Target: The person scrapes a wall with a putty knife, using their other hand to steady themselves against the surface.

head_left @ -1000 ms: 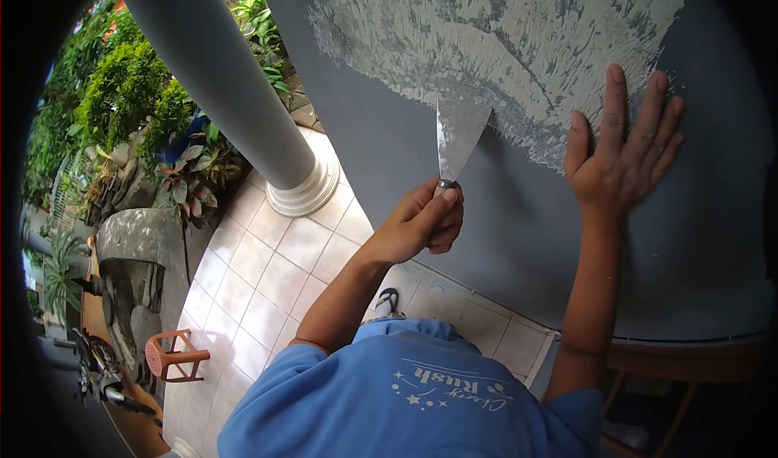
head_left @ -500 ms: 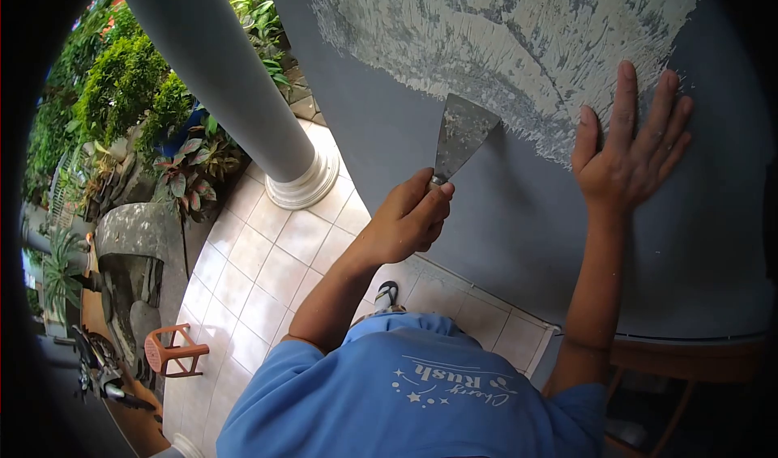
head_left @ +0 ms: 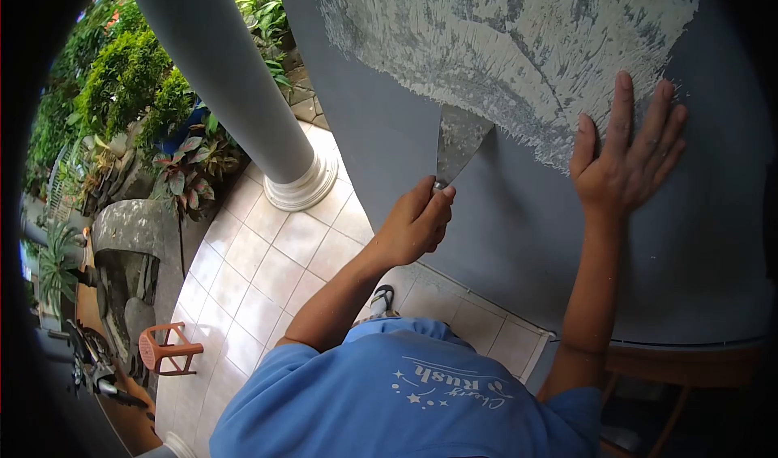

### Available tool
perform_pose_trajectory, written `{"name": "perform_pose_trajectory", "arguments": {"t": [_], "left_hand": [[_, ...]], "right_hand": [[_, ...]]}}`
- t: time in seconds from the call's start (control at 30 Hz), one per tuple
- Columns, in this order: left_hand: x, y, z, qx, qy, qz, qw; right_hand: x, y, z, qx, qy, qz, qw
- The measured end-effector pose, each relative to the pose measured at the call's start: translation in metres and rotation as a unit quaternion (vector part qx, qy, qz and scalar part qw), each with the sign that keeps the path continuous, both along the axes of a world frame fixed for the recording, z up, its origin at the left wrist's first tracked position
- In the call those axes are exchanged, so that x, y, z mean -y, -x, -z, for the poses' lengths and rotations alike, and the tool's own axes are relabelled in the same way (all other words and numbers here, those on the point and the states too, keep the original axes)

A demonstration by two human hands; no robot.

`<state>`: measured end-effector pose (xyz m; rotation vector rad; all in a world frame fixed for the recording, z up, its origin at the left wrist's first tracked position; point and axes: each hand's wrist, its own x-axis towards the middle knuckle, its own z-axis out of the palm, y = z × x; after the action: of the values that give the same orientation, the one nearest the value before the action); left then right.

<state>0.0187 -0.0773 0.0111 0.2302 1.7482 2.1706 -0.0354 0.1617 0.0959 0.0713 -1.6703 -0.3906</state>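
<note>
My left hand (head_left: 415,221) is closed around the handle of a putty knife (head_left: 460,140). Its wide, stained metal blade points up and lies against the lower edge of a rough, pale scraped patch (head_left: 519,45) on a grey wall (head_left: 381,126). Most of the handle is hidden inside my fist. To the right, my right hand (head_left: 622,154) lies flat on the wall with fingers spread, partly over the patch's lower right edge. It holds nothing.
A round grey column (head_left: 235,77) with a pale base stands on the tiled floor (head_left: 267,272) to the left. An orange-brown plastic stool (head_left: 168,349) is at lower left, before plants and rocks. Wooden furniture (head_left: 681,369) stands at lower right.
The view has shifted slightly. My left hand and the putty knife blade have moved a little down and left along the patch's edge. My right hand stays spread on the wall.
</note>
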Motion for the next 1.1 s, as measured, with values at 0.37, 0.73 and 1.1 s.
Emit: {"name": "perform_pose_trajectory", "arguments": {"t": [0.37,0.73,1.1], "left_hand": [[-0.002,-0.002,0.001,-0.017,0.006,-0.018,1.0],[-0.009,0.001,-0.001,-0.014,-0.031,-0.008,0.999],[-0.01,-0.003,0.009,0.018,-0.018,-0.008,1.0]], "right_hand": [[0.0,0.003,-0.003,-0.011,0.005,-0.01,1.0],[0.0,0.001,0.0,-0.007,0.008,0.001,1.0],[0.002,0.0,0.002,0.0,0.03,-0.001,1.0]]}}
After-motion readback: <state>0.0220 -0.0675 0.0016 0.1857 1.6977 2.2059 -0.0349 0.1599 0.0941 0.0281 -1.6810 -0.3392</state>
